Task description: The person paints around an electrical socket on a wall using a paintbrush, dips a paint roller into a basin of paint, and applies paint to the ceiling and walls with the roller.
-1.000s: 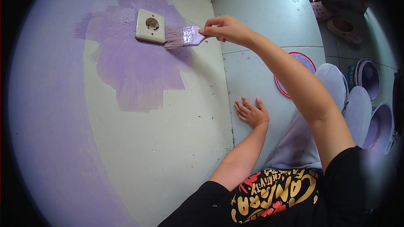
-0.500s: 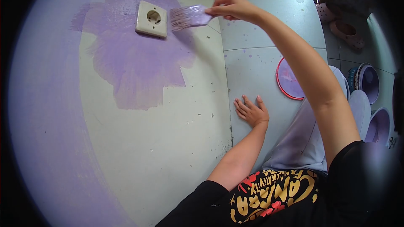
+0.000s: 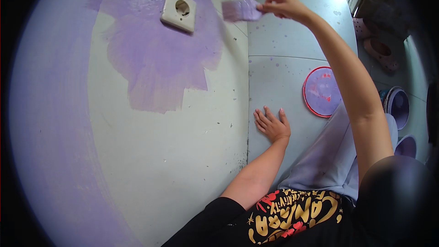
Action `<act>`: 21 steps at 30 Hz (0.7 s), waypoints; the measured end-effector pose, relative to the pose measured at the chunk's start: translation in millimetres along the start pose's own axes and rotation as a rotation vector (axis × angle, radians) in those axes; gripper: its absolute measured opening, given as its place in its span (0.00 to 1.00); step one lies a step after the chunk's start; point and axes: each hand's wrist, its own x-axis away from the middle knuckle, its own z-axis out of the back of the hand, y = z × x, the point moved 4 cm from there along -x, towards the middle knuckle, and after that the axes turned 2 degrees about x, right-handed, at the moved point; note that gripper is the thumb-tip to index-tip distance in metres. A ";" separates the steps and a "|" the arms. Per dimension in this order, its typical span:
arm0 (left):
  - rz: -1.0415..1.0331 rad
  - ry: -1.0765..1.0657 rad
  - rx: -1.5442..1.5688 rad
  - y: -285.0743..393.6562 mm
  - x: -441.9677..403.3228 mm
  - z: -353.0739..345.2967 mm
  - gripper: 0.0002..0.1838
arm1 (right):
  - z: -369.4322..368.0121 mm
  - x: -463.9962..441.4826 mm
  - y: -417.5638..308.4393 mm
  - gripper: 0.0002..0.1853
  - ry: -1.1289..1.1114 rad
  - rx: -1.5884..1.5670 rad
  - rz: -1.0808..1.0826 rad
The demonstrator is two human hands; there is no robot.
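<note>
Brush (image 3: 241, 10) moved away from socket (image 3: 179, 10) | right hand (image 3: 286, 7) gripping brush | left hand (image 3: 273, 126) open on floor (image 3: 270, 84) | shirt (image 3: 292, 219): "…TIVITY"

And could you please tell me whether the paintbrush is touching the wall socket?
Apart: the head view shows a strip of purple-painted wall plainly between the bristle end of the paintbrush and the near edge of the socket.

- The right hand (image 3: 286, 7) held a paintbrush (image 3: 243, 10), apart from the socket (image 3: 172, 16).
- The left hand (image 3: 273, 126) rested, fingers spread, on the floor (image 3: 274, 82).
- Purple paint (image 3: 160, 61) surrounded the socket on the wall (image 3: 155, 155).
</note>
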 end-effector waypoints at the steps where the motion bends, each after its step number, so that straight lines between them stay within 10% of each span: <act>1: 0.007 0.006 -0.001 -0.1 -0.3 -1.6 0.34 | 5.7 -6.8 -20.1 0.27 0.009 -0.004 0.063; 12: 0.006 0.004 -0.016 -0.1 -0.3 1.4 0.35 | 16.4 -55.7 -51.3 0.27 0.343 0.667 0.078; 21: 0.037 -0.007 0.042 -3.0 -0.6 5.6 0.35 | 123.2 69.3 -13.2 0.35 0.449 0.379 -0.133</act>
